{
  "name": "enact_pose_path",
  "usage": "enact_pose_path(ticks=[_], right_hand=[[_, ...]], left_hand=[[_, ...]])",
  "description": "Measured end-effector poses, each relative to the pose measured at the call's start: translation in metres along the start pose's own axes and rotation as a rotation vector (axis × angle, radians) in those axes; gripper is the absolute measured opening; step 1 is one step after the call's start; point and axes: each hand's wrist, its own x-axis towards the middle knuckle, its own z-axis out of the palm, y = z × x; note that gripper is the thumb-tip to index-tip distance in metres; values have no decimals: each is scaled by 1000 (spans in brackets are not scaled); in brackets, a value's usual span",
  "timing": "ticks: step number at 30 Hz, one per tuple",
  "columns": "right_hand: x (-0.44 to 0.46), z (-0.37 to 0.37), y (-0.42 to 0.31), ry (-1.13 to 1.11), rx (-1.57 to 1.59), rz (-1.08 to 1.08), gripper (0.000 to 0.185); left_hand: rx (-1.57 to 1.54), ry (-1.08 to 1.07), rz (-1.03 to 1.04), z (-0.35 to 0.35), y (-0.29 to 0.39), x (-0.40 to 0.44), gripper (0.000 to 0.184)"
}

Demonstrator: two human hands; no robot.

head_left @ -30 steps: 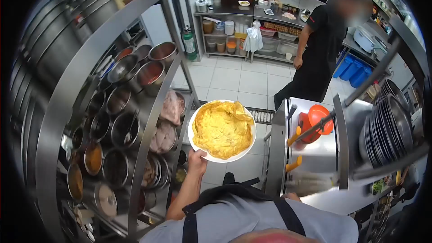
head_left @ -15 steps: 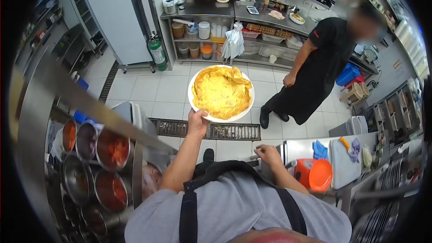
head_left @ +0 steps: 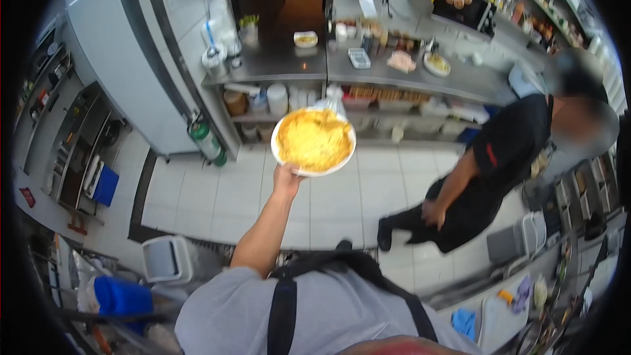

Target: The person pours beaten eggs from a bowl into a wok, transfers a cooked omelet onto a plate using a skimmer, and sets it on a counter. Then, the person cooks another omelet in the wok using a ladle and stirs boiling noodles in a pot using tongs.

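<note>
Three servings of food [head_left: 314,139], one green cylinder [head_left: 207,141], one co-worker [head_left: 503,151], one cutting board [head_left: 497,323].

Plate [head_left: 325,172]: white on my feed.
Omelette-like food [head_left: 313,139]: I read bright yellow, deepening to gold at the edge.
Shirt [head_left: 223,299]: plain grey.
Straps [head_left: 282,315]: solid black.
Co-worker's clothing [head_left: 509,164]: black, with a red mark [head_left: 491,154] I pick out on the sleeve.
Floor tiles [head_left: 328,204]: white, gridded with darker lines.
Cylinder [head_left: 206,139]: green.
Tub [head_left: 121,299]: strong blue.
Cloth [head_left: 463,321]: light blue, on my screen.
</note>
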Motion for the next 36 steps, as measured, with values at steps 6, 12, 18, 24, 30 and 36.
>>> enact_pose_path(ticks=[6,12,18,24,30,36], right_hand=[[157,-95,-96,53,-31,-8,22],[285,-154,-164,339,446,226,21],[248,-68,-169,77,-7,499,25],[210,-64,-309,2,-31,568,25],[244,-80,-320,250,139,626,25],[200,-58,-309,502,479,645,25]], left_hand=[[-27,41,-11,2,7,165,66],[-65,68,-27,1,28,372,62],[-91,72,-11,-19,23,566,60],[-182,108,-90,-40,1,675,61],[401,259,-205,-2,3,689,55],[934,163,-220,-34,-12,683,66]])
